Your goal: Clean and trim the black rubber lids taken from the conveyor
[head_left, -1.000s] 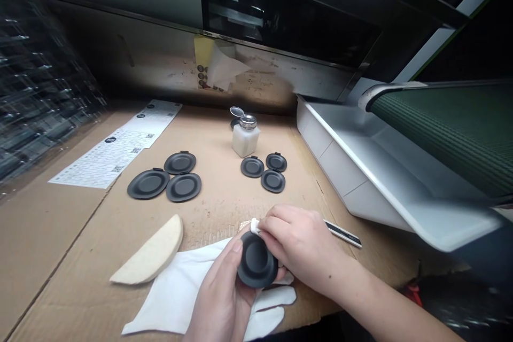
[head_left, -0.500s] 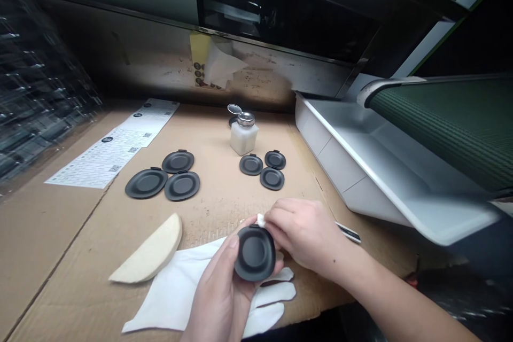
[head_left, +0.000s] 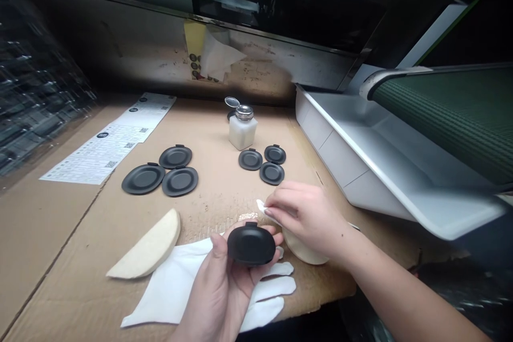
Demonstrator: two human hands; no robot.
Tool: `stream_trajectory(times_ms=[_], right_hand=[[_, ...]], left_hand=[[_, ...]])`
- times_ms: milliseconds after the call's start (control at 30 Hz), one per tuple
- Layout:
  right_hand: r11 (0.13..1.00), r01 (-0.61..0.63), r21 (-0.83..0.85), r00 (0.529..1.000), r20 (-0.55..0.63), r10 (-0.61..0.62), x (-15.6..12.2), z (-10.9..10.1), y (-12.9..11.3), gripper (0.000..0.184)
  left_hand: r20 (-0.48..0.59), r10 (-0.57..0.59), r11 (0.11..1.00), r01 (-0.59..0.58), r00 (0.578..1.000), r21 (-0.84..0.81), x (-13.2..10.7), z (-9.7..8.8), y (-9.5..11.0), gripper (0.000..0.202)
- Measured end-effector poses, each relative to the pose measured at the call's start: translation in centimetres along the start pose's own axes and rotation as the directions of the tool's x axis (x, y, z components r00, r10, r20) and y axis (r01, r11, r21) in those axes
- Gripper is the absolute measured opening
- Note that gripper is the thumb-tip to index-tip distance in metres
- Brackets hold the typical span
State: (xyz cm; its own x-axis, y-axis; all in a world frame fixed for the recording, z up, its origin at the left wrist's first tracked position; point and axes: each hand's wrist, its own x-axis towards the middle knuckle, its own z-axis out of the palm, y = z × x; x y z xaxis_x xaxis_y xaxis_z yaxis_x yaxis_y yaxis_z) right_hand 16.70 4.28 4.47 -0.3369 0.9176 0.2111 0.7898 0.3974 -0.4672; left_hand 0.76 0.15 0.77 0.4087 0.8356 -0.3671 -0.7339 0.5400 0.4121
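My left hand [head_left: 220, 278] cradles a small black oval plastic cap [head_left: 251, 245], thumb at its left side and fingers behind it. The cap's smooth face is up, its small tab pointing away from me. To the right, my right hand [head_left: 310, 219] pinches a bit of white wipe [head_left: 261, 206], apart from the cap. A cream rounded pad [head_left: 306, 250] shows partly beneath the right hand; whether it is touched is unclear. Below my left hand lies a white glove [head_left: 168, 280]. A cream half-round pad [head_left: 146, 248] rests on its left edge.
Several black caps lie in two groups, a larger set [head_left: 180, 180] left and a smaller set [head_left: 271, 173] right. A square pump bottle [head_left: 242, 133] with its lid raised stands behind. Printed sheets [head_left: 92, 152] lie left; a grey tray [head_left: 340, 165] and green conveyor belt [head_left: 452, 112] are right.
The cap has turned in my left hand from its recessed face to its smooth face. My right hand has drawn the wipe away from its edge; a cream pad now shows beneath that hand.
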Motion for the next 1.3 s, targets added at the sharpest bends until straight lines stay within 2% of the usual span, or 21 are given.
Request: stream_trajectory(times_ms=[133,233,433,500,600,700,733,800,867,933,1000,1067,1167,1233,1300], right_hand=[[0.994,-0.048,0.096,0.994,0.102,0.038,0.5,0.2,-0.6,0.007],[0.991,-0.041,0.125,0.987,0.162,0.021,1.1,0.4,-1.2,0.006],[0.997,-0.019,0.081,0.967,0.255,-0.003,1.4,0.4,-1.3,0.007],[0.999,-0.044,0.004,0.972,0.231,0.041,1.2,0.0,-0.7,0.01],[0.988,-0.125,-0.095,0.982,0.133,0.137,0.9,-1.4,0.8,0.013],[0.973,-0.096,-0.208,0.995,0.01,0.101,0.2,-3.1,2.6,0.009],[0.948,-0.089,-0.306,0.996,-0.041,0.08,0.0,-3.6,3.3,0.01],[0.841,-0.101,-0.531,0.992,-0.116,0.046,-0.4,-3.9,4.8,0.014],[0.738,-0.092,-0.669,0.993,-0.119,0.016,-0.7,-3.7,6.4,0.019],[0.71,-0.043,-0.702,0.997,-0.078,-0.016,-1.1,-3.1,7.7,0.021],[0.724,0.005,-0.69,0.998,-0.045,-0.05,-1.7,-2.6,8.3,0.018],[0.756,0.021,-0.654,0.994,-0.065,-0.083,-2.8,-2.0,7.7,0.017],[0.871,0.039,-0.491,0.985,-0.129,-0.116,-5.3,-0.9,5.2,0.02],[0.931,0.037,-0.362,0.993,-0.092,-0.076,-6.9,0.2,3.4,0.028],[0.955,0.014,-0.297,1.0,-0.018,-0.021,-8.0,1.3,2.4,0.042]], left_hand=[[0.035,0.037,0.999,-0.037,0.999,-0.009,0.1,-0.2,-0.2,0.051],[0.051,0.041,0.999,-0.04,0.998,-0.011,0.2,-0.2,-0.4,0.046],[-0.01,0.049,0.998,-0.048,0.999,0.043,0.1,0.2,-0.3,0.044],[-0.021,0.05,0.998,-0.049,0.999,0.048,0.0,0.3,-0.3,0.044],[-0.032,0.03,0.999,-0.028,0.999,0.04,0.0,0.1,-0.2,0.043],[-0.032,0.026,0.999,-0.026,0.999,0.024,0.1,-0.2,-0.3,0.042],[-0.03,0.029,0.999,-0.028,0.999,0.02,0.1,-0.2,-0.3,0.041],[-0.038,0.027,1.0,-0.027,0.999,0.011,0.1,-0.1,-0.3,0.041],[-0.057,0.009,1.0,-0.009,0.998,0.004,0.0,0.0,-0.2,0.04],[-0.064,-0.015,1.0,0.014,0.998,-0.007,0.0,0.0,-0.1,0.04],[-0.064,-0.028,0.999,0.027,0.998,-0.024,0.0,0.0,0.0,0.037],[-0.069,-0.034,0.998,0.03,0.997,-0.048,0.0,0.0,0.0,0.033],[-0.074,-0.022,0.997,0.016,0.997,-0.074,0.1,-0.2,0.0,0.031],[-0.067,0.002,0.997,-0.007,0.998,-0.073,0.2,-0.2,0.0,0.031],[-0.059,0.019,0.998,-0.022,0.998,-0.06,0.3,-0.2,0.0,0.03]])
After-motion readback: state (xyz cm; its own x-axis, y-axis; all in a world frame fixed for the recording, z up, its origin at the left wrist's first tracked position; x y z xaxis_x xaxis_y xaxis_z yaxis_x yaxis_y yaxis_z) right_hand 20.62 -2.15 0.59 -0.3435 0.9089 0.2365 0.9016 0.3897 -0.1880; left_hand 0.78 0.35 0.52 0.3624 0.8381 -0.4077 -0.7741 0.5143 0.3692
